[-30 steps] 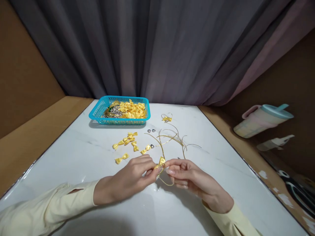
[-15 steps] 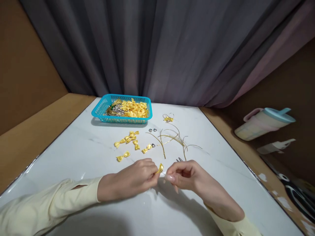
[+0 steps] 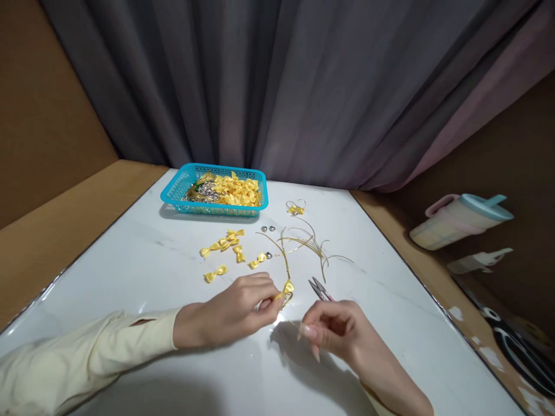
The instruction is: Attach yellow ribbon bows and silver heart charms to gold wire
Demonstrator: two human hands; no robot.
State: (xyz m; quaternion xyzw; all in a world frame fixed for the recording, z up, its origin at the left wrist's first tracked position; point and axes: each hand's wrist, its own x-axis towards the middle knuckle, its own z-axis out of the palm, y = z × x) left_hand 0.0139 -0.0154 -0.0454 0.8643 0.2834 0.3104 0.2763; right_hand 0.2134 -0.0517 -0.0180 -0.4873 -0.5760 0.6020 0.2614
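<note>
clock centred on the held bow (image 3: pixel 288 287), 12 = far side. bow is clamped in left hand (image 3: pixel 249 303) fingertips at 9. right hand (image 3: pixel 340 335) at 4, thumb and index look pinched on a thin cord (image 3: pixel 291 322) running down-right from the bow. hands apart, cord between. gold loop (image 3: pixel 288 299) hangs just under the bow.

doing it well, my read: pinch the bow at its knot, not the satin ends, they'd crease. pull cord steady and in line, no jerk. watch the loop for twist. keep slack off the snips (image 3: pixel 319 289) at 3, points lie bare, and off the loose cords (image 3: pixel 303 241) at 1.

hard to see: bow's near end and any knot are behind left fingers. cord is faint, its end lost in right fingers. snips' handles hidden by right hand. right forearm cut off at frame bottom. can't tell if a bell is on the loop.
</note>
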